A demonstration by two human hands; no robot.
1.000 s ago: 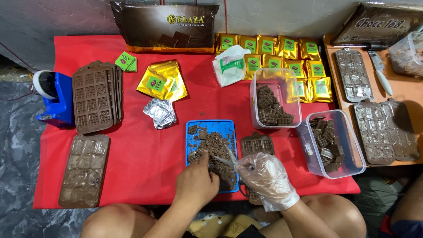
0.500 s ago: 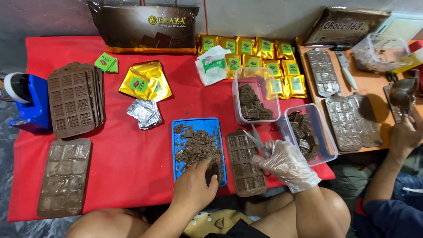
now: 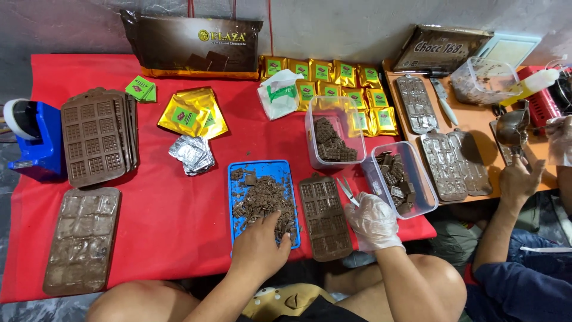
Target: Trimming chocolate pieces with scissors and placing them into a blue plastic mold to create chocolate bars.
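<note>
Since half a second ago, little changed: left hand (image 3: 257, 247) still resting on the near end of the blue tray (image 3: 263, 169), gloved right hand (image 3: 372, 222) still beside the brown chocolate mould (image 3: 325, 216), view shifted slightly.

Left hand bare, fingers curled loosely down onto the heap of broken chocolate pieces (image 3: 262, 200) in the blue tray, touching them; whether any piece is pinched, cannot tell. Right hand in a clear glove, closed around small scissors (image 3: 347, 191), blades pointing up and away, just right of the mould. Mould lying flat on the red cloth (image 3: 167, 220) of the bench, between the blue tray and a clear tub (image 3: 400, 177) of chocolate squares. Second clear tub (image 3: 333, 132), also holding chocolate squares, standing just behind.

Further left on the cloth: a stack of brown moulds (image 3: 98, 136), a single filled mould (image 3: 82, 238) near the front edge, a small pile of silver foil (image 3: 192, 153), gold wrappers with green labels (image 3: 192, 113), and a blue tape dispenser (image 3: 34, 138) at the far left edge. Along the back: a large dark chocolate bag (image 3: 190, 45) and rows of gold-wrapped bars (image 3: 345, 89).

At right, on an orange board (image 3: 476, 122), clear plastic moulds (image 3: 453, 161). Another person's hand (image 3: 519, 179) raised near a metal scoop (image 3: 512, 128) there.
</note>
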